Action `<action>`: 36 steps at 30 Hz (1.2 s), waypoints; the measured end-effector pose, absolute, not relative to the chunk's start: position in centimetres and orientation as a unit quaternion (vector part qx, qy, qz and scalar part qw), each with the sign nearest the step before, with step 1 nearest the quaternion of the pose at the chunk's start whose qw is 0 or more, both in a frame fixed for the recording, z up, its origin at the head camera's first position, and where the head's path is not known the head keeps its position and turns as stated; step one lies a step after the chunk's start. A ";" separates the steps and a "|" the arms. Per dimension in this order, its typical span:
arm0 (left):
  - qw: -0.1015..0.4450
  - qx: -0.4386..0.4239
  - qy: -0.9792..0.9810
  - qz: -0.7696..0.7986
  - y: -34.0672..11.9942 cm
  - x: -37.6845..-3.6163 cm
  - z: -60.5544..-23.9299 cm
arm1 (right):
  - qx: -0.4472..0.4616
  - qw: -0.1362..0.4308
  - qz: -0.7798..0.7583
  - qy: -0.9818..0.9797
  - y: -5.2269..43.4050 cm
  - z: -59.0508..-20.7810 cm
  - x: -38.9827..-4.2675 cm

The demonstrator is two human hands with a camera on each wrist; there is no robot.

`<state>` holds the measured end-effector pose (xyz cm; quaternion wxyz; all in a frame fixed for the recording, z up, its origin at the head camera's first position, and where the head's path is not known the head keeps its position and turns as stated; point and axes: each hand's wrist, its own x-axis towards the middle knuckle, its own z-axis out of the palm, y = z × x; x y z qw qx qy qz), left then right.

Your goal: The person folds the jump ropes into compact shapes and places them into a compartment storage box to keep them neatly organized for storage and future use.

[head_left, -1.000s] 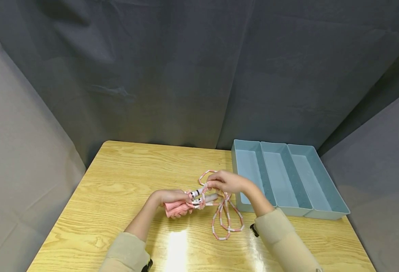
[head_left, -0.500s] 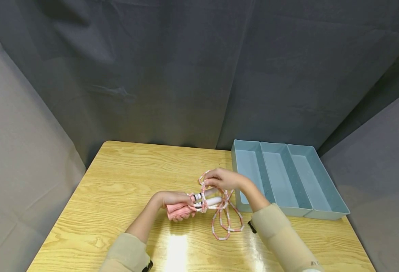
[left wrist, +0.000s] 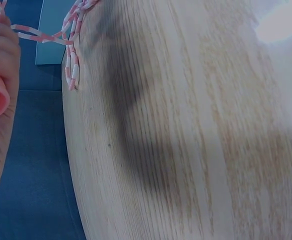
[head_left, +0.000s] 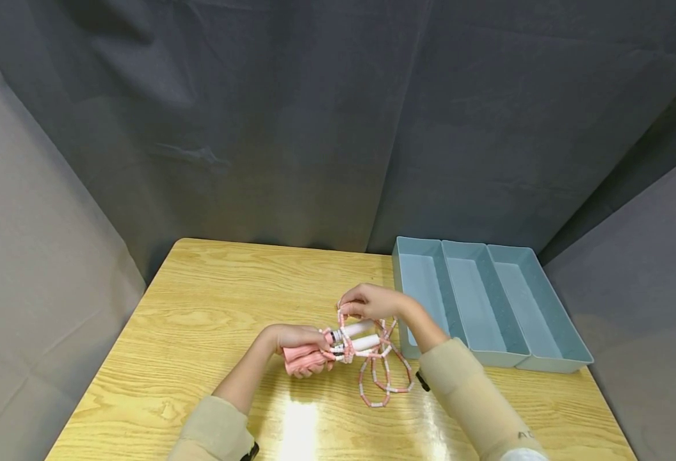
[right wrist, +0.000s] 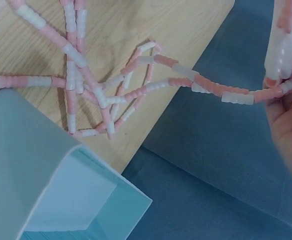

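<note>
The person stands at a wooden table [head_left: 200,301] and works with a pink-and-white beaded jump rope [head_left: 381,378] a little toward the near edge, right of the table's middle. The left hand [head_left: 292,338] is curled tight round the rope's pink handles [head_left: 305,360], holding them just above the tabletop with their white ends [head_left: 356,337] pointing toward the right edge. The right hand [head_left: 372,301] sits just beyond those white ends, its fingers pinching a strand of the beaded cord, which is looped round the handles there. The rest of the cord hangs down from the hands and lies in loose loops on the wood, reaching toward the near edge. Close to the right hand, along the right edge of the table, sits a pale blue tray [head_left: 469,349] with three long compartments side by side; the rope's loops lie just beside its near left corner. Grey cloth [head_left: 315,128] hangs behind the table and at both sides.
</note>
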<state>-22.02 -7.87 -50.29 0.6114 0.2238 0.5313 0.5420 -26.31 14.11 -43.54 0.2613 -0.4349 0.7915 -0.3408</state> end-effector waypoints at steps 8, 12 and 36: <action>0.615 0.228 0.525 0.542 -7.8 -22.1 -50.3 | -0.440 0.275 -0.351 0.779 13.8 -44.2 -26.6; 0.616 0.228 0.527 0.540 -7.8 -22.1 -50.2 | -0.430 0.287 -0.362 0.775 13.8 -44.7 -26.7; 0.638 0.263 0.475 0.545 -8.2 -21.8 -48.2 | -0.456 0.323 -0.440 0.703 14.9 -47.2 -28.0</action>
